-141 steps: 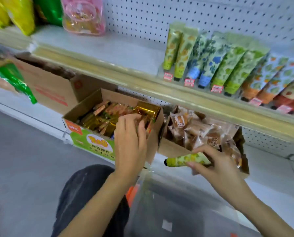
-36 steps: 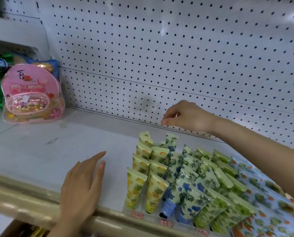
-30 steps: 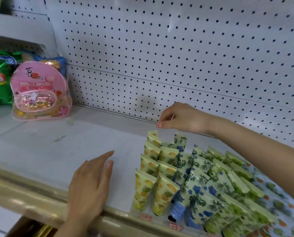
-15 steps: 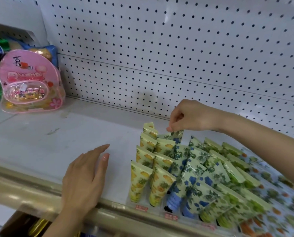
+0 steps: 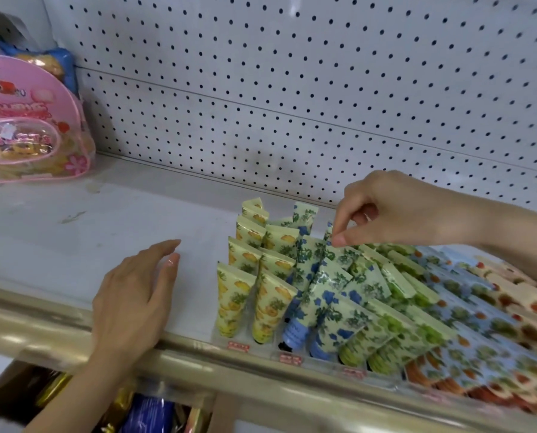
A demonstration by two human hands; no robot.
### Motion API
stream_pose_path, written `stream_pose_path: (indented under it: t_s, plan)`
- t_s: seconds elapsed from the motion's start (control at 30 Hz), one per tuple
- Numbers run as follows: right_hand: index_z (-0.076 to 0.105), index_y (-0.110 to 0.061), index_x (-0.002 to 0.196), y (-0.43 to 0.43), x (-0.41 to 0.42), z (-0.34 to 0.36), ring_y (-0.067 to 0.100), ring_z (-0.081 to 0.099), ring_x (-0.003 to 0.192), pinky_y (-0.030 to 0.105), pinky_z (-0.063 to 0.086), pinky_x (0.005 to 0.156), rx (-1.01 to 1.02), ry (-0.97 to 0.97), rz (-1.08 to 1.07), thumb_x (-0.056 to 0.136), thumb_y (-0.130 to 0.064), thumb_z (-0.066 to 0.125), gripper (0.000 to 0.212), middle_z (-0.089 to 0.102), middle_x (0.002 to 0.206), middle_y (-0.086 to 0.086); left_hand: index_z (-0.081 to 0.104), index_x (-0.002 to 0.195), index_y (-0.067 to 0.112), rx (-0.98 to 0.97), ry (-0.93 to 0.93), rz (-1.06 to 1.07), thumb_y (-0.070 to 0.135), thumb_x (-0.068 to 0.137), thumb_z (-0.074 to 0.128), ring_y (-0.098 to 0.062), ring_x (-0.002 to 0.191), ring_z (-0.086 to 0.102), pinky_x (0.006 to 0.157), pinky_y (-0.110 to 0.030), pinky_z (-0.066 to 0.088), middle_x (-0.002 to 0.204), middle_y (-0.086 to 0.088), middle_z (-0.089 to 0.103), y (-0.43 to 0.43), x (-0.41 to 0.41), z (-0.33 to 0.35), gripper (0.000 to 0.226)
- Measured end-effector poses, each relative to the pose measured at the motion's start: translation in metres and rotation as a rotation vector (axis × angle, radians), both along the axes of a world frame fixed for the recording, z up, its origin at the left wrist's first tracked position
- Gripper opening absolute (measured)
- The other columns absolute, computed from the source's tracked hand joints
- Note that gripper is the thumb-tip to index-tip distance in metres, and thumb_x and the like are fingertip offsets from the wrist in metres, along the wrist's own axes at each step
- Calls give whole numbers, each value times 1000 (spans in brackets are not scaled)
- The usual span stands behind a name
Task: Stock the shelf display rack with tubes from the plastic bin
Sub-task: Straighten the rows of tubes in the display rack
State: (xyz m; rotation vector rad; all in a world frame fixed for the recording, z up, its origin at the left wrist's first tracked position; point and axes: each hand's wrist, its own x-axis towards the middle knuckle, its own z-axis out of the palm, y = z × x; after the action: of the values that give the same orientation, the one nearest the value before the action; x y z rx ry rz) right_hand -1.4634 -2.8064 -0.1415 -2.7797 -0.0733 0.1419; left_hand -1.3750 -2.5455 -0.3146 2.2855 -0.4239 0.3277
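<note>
The clear display rack (image 5: pixel 262 346) on the shelf holds upright tubes in rows: yellow tubes (image 5: pixel 234 295), blue-flowered tubes (image 5: pixel 318 292), green tubes (image 5: pixel 389 332) and orange-patterned tubes (image 5: pixel 479 310). My right hand (image 5: pixel 392 210) reaches in from the right over the back of the rack. Its thumb and forefinger pinch the crimped top of a blue-flowered tube (image 5: pixel 329 234) near the back of that row. My left hand (image 5: pixel 136 295) lies flat and open on the bare shelf, left of the yellow tubes. The plastic bin is out of view.
A white pegboard wall (image 5: pixel 292 104) backs the shelf. A pink candy bag (image 5: pixel 26 126) stands at the far left. A gold rail (image 5: pixel 198 362) runs along the shelf's front edge. Below it is a cardboard box of wrapped snacks (image 5: pixel 142 410).
My right hand has shifted right, from above the back of the yellow row to the blue-flowered row, and lowered onto a tube top. My left hand has stayed on the shelf.
</note>
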Motion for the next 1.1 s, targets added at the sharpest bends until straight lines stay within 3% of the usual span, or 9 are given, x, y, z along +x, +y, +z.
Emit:
stream_pose_path:
  t_s: [0.1, 0.2, 0.33, 0.43, 0.53, 0.7, 0.93, 1.1]
  plan:
    - [75, -29, 79, 5, -4, -6, 23, 49, 64, 17, 34, 57, -54, 9, 12, 78, -34, 72, 6, 60, 79, 18, 57, 127, 31, 1, -10, -3, 57, 90, 16, -26, 112, 56, 86, -43, 41, 123, 0, 63, 0, -1, 0, 61]
    - [75, -33, 86, 10, -4, -10, 17, 51, 68, 8, 31, 61, -124, 17, 18, 80, -36, 70, 8, 57, 76, 9, 57, 127, 31, 8, -15, -4, 58, 90, 15, -27, 111, 56, 84, -42, 41, 123, 0, 64, 0, 0, -2, 61]
    - [75, -33, 92, 16, -2, -16, -2, 47, 70, 18, 19, 81, -253, 34, 46, 82, -38, 69, 13, 48, 65, -17, 56, 127, 31, 5, -16, -4, 57, 91, 16, -27, 110, 56, 82, -41, 40, 121, -1, 64, 0, 0, -3, 60]
    - [74, -34, 91, 16, -2, -19, -24, 38, 76, 24, 16, 86, -302, 59, 68, 83, -39, 67, 12, 42, 62, -24, 57, 126, 31, 1, -20, -6, 57, 90, 16, -28, 109, 57, 81, -41, 39, 121, -2, 65, 0, 0, -3, 60]
    - [73, -34, 90, 15, 0, -21, -22, 36, 78, 24, 16, 86, -347, 75, 89, 84, -40, 67, 11, 42, 65, -22, 57, 126, 30, -2, -27, -10, 56, 90, 17, -29, 107, 57, 79, -40, 39, 119, -4, 65, 0, 1, -3, 60]
    - [71, -28, 80, 20, 2, -19, 2, 45, 73, 23, 16, 86, -338, 94, 76, 81, -37, 70, 9, 50, 73, -10, 57, 126, 31, 3, -31, -11, 55, 91, 19, -28, 107, 57, 76, -36, 34, 118, -3, 65, 1, 2, -6, 57]
    - [71, -30, 81, 23, 3, -17, 7, 47, 72, 22, 21, 78, -317, 99, 78, 79, -39, 71, 9, 52, 77, -5, 56, 127, 29, 13, -25, -14, 52, 91, 21, -29, 105, 57, 76, -36, 32, 115, -4, 66, 0, 1, -4, 55]
    - [72, -33, 79, 15, -7, -2, 7, 45, 61, -4, 24, 66, -235, 37, 35, 77, -40, 71, 7, 58, 77, 9, 56, 127, 29, 8, -21, -15, 55, 90, 18, -28, 106, 57, 81, -39, 37, 116, -4, 66, 0, 0, -3, 58]
